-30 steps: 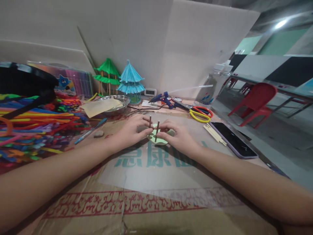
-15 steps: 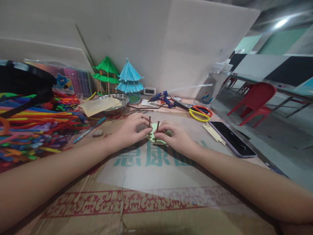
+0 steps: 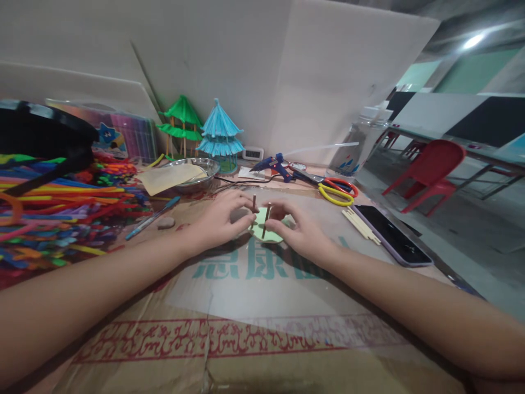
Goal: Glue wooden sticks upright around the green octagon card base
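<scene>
A small pale green disc (image 3: 270,234) lies on the mat in front of me, with two thin brown sticks standing upright on it. My left hand (image 3: 225,220) has thumb and forefinger at the left stick (image 3: 254,201), pinching it low down. At the nearer, right stick (image 3: 267,216), the thumb and forefinger of my right hand (image 3: 301,227) close from the right. The fingertips partly hide both sticks' lower ends. The disc's far edge lies between the two hands.
At left are many coloured pipe cleaners (image 3: 61,202) and a pen (image 3: 151,219). Behind stand a metal dish (image 3: 211,168), green (image 3: 182,112) and blue (image 3: 220,123) model pavilions, and a glue gun (image 3: 273,164). Scissors (image 3: 336,191), pale sticks (image 3: 361,225) and a phone (image 3: 391,235) lie right.
My right hand's fingers have shifted slightly around their stick, and more of the green disc shows. The left hand keeps its pinch. The whole view has moved a little.
</scene>
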### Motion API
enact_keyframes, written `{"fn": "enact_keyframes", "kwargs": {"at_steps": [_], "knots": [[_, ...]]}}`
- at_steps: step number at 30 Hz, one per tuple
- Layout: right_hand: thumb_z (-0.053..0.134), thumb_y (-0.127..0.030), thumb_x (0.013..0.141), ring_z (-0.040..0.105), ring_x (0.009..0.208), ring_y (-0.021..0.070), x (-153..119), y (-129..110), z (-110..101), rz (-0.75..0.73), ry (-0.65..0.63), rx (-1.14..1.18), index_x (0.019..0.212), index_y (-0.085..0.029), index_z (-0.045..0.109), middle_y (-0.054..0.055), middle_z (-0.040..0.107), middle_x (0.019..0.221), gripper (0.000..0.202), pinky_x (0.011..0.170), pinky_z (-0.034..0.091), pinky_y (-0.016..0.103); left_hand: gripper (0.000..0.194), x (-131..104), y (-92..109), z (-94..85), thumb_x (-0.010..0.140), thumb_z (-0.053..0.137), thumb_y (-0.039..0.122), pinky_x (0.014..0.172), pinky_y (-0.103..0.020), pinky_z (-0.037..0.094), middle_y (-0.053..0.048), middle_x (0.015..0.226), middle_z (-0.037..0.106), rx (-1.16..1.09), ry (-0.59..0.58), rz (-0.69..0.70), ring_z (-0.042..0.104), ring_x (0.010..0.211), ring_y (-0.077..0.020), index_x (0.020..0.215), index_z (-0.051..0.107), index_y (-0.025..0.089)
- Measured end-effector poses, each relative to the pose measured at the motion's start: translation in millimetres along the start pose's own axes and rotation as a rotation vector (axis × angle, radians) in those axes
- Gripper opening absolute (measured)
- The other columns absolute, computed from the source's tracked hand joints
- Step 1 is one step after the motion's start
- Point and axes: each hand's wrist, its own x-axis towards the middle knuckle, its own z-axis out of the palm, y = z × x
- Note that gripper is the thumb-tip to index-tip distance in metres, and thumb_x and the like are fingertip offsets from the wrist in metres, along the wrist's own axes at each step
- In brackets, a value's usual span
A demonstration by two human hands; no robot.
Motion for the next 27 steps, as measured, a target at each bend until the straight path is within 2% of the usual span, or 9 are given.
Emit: {"fn": "enact_keyframes", "kwargs": {"at_steps": [2, 3, 6, 9, 17, 22, 27], "knots": [[0.060, -0.029, 0.094, 0.061, 0.084, 0.0180, -2.4, -4.7, -3.6, -0.055, 0.062, 0.001, 0.137, -0.023, 0.054, 0.002, 0.064, 0.091, 0.044, 0.084, 0.050, 0.035, 0.019, -1.0, -0.1, -0.9, 0.093, 0.056, 0.031, 0.103, -0.042, 0.044, -0.008, 0.112, 0.068, -0.005, 0.010, -0.017, 0.060, 0.112, -0.0252, 0.104, 0.066, 0.019], [0.058, -0.029, 0.095, 0.060, 0.086, 0.0185, -3.5, -7.1, -5.5, -0.097, 0.075, -0.021, 0.141, -0.024, 0.051, 0.002, 0.064, 0.093, 0.047, 0.087, 0.050, 0.036, 0.021, -1.5, -0.3, -1.2, 0.092, 0.055, 0.030, 0.103, -0.042, 0.044, -0.008, 0.114, 0.068, -0.009, 0.011, -0.018, 0.060, 0.113, -0.0253, 0.107, 0.065, 0.019], [0.054, -0.029, 0.097, 0.060, 0.089, 0.0210, -6.0, -12.9, -9.5, -0.191, 0.042, -0.121, 0.137, -0.027, 0.055, 0.003, 0.063, 0.095, 0.040, 0.089, 0.050, 0.040, 0.022, -2.3, -1.6, -1.3, 0.091, 0.054, 0.031, 0.103, -0.042, 0.044, -0.008, 0.115, 0.068, -0.010, 0.006, -0.007, 0.060, 0.113, -0.0254, 0.109, 0.063, 0.020], [0.053, -0.030, 0.098, 0.060, 0.089, 0.0226, -6.9, -15.3, -10.3, -0.223, 0.010, -0.159, 0.133, -0.028, 0.058, 0.004, 0.063, 0.094, 0.035, 0.088, 0.051, 0.042, 0.022, -2.2, -2.7, -0.7, 0.091, 0.054, 0.032, 0.102, -0.043, 0.044, -0.007, 0.115, 0.068, -0.002, -0.008, -0.001, 0.060, 0.112, -0.0257, 0.108, 0.062, 0.021], [0.053, -0.029, 0.097, 0.062, 0.090, 0.0225, -8.4, -15.9, -8.6, -0.177, 0.009, -0.124, 0.132, -0.027, 0.056, 0.004, 0.067, 0.101, 0.035, 0.089, 0.051, 0.042, 0.019, -1.8, -3.6, -0.5, 0.092, 0.054, 0.033, 0.103, -0.044, 0.044, -0.008, 0.114, 0.068, 0.020, -0.046, -0.002, 0.060, 0.111, -0.0259, 0.104, 0.063, 0.021], [0.055, -0.026, 0.096, 0.062, 0.089, 0.0203, -9.0, -15.5, -9.0, -0.177, 0.045, -0.104, 0.139, -0.024, 0.049, 0.003, 0.064, 0.094, 0.044, 0.090, 0.050, 0.040, 0.019, -1.7, -2.3, -0.7, 0.095, 0.053, 0.034, 0.103, -0.044, 0.044, -0.009, 0.111, 0.068, 0.016, -0.023, 0.004, 0.060, 0.111, -0.0251, 0.103, 0.064, 0.020], [0.053, -0.026, 0.098, 0.062, 0.088, 0.0205, -8.8, -14.7, -8.6, -0.198, 0.018, -0.108, 0.131, -0.026, 0.055, 0.004, 0.066, 0.098, 0.033, 0.089, 0.051, 0.040, 0.020, -1.4, -2.0, -1.2, 0.096, 0.053, 0.036, 0.102, -0.044, 0.045, -0.009, 0.109, 0.068, 0.037, -0.021, -0.008, 0.060, 0.109, -0.0251, 0.101, 0.064, 0.020]]}}
